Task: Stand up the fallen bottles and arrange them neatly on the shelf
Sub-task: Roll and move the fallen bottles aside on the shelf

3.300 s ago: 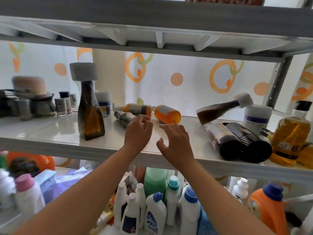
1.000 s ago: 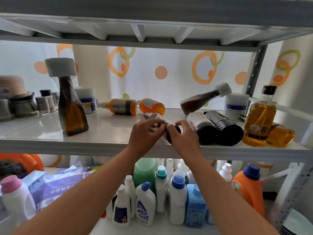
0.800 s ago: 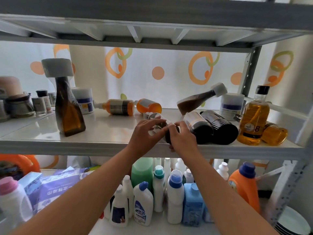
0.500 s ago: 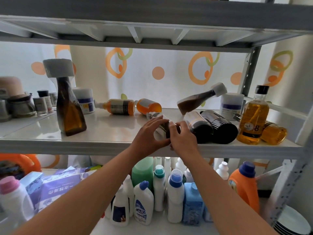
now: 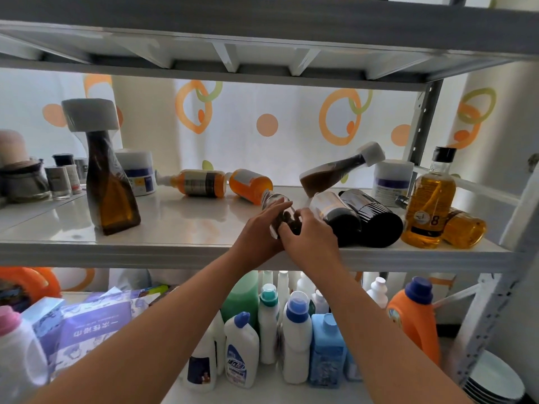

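Observation:
Both my hands hold a small dark bottle lying near the front edge of the white shelf. My left hand wraps its left side and my right hand covers its near end, so most of it is hidden. Behind it two orange bottles lie on their sides. To the right lie two dark bottles, and a brown bottle with a white cap leans across them. A tall brown bottle stands at the left.
A yellow oil bottle stands at the right with another yellow bottle lying behind it. White jars stand at the back. Small jars crowd the far left. Detergent bottles fill the lower shelf; a metal post rises at right.
Over three seconds my hands moved from the shelf's middle to the small dark bottle and closed on it. In the last second they shifted only slightly along it.

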A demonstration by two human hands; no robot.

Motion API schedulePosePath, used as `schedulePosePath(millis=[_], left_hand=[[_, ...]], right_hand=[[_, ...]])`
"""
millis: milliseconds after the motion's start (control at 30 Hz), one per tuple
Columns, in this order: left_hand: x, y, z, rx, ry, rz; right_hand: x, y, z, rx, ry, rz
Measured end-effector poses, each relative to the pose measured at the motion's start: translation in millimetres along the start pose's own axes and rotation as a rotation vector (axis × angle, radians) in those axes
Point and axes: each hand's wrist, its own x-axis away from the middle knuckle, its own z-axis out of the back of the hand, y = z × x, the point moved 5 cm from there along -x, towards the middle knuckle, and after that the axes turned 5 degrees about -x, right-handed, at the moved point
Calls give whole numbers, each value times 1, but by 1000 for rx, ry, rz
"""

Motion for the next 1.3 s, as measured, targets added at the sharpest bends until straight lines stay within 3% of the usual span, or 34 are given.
schedulePosePath(millis=[300, 733, 1300], left_hand=[[-6, 0, -7, -2, -161, -4], [-13, -17, -15, 31, -143, 124], [-8, -11, -8, 27, -93, 83]], right_hand=[[-1, -8, 6, 198, 96, 58], [-9, -5, -1, 248, 66, 110], [-8, -4, -1, 251, 73, 112]])
